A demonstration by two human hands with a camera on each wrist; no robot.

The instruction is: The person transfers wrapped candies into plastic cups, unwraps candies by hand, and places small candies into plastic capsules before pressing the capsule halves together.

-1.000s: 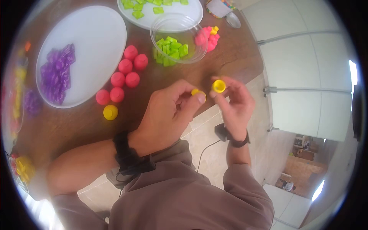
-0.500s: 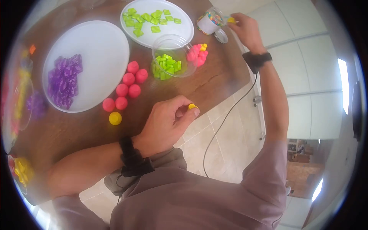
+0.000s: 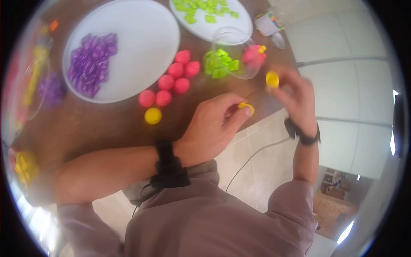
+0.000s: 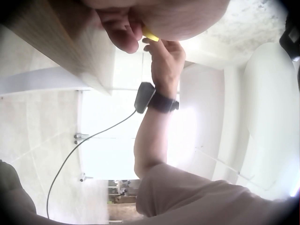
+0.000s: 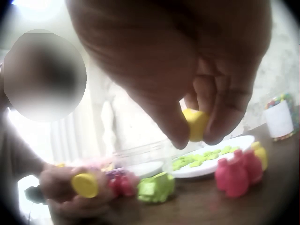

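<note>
In the head view the left hand (image 3: pixel 214 122) pinches a small yellow piece (image 3: pixel 245 108) between thumb and forefinger, over the table's front edge. To its right, the right hand (image 3: pixel 295 96) pinches a yellow cup-shaped piece (image 3: pixel 272 79) by thumb and fingertips. The right wrist view shows that yellow piece (image 5: pixel 195 124) between thumb and finger, with a round yellow piece (image 5: pixel 85 185) at the left hand (image 5: pixel 70 192). The two hands are apart. Left of the left hand, a yellow piece (image 3: pixel 153 116) sits beside several round pink pieces (image 3: pixel 166 82).
A white plate (image 3: pixel 141 38) bears purple pieces (image 3: pixel 92 64); another plate (image 3: pixel 244 19) bears green ones. Green pieces (image 3: pixel 219 63) lie by a clear bowl (image 3: pixel 234 34), with pink bottle-shaped pieces (image 3: pixel 252 56) to its right. A labelled jar (image 3: pixel 268 24) of colourful beads stands behind.
The right hand has come back from the jar toward the left hand, holding the yellow cup-shaped piece. The left hand keeps its pinch on the small yellow piece. The head view has shifted.
</note>
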